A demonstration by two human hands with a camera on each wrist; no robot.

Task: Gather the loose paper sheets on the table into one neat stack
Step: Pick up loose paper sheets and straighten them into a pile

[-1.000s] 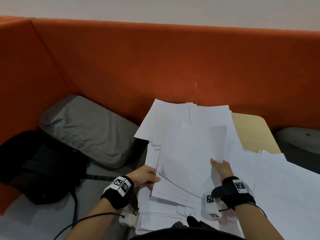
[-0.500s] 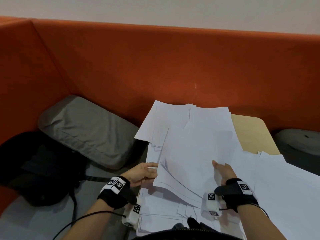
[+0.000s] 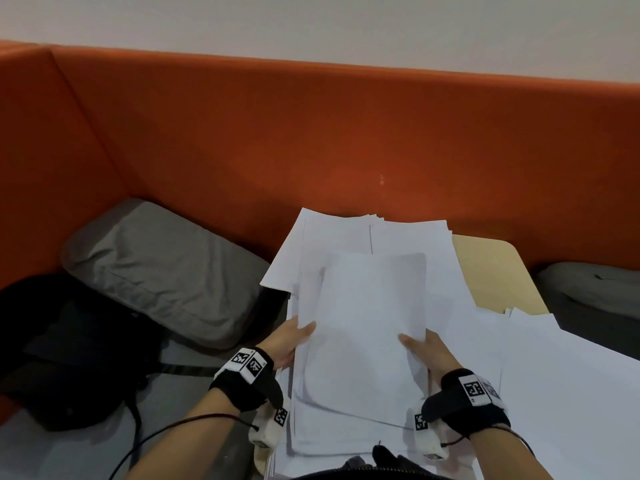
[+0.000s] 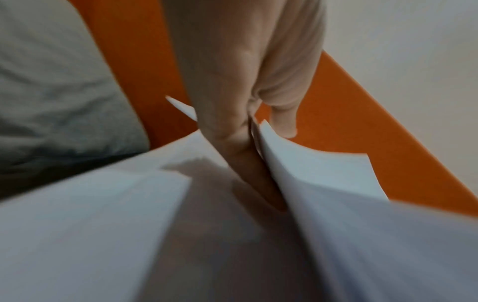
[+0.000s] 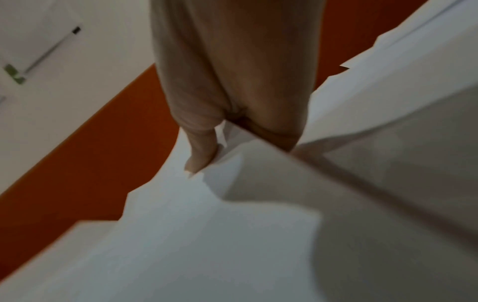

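A bundle of white paper sheets (image 3: 367, 327) is raised a little above a wider spread of loose sheets (image 3: 346, 233) on the table. My left hand (image 3: 294, 336) grips the bundle's left edge, thumb on top and fingers under; the left wrist view shows the thumb (image 4: 283, 120) above the sheets (image 4: 318, 171). My right hand (image 3: 420, 344) grips the right edge, thumb on top (image 5: 200, 157) of the paper (image 5: 194, 235). More loose sheets (image 3: 571, 386) lie to the right.
The beige table (image 3: 495, 268) shows bare at its far right corner. An orange padded booth wall (image 3: 311, 140) stands close behind. A grey cushion (image 3: 156, 268) and a black bag (image 3: 62, 348) lie on the seat to the left, another grey cushion (image 3: 595, 289) to the right.
The right hand slid in from the bundle's right side and both hands now hold it by opposite edges. The bundle turned squarer to me and came nearer.
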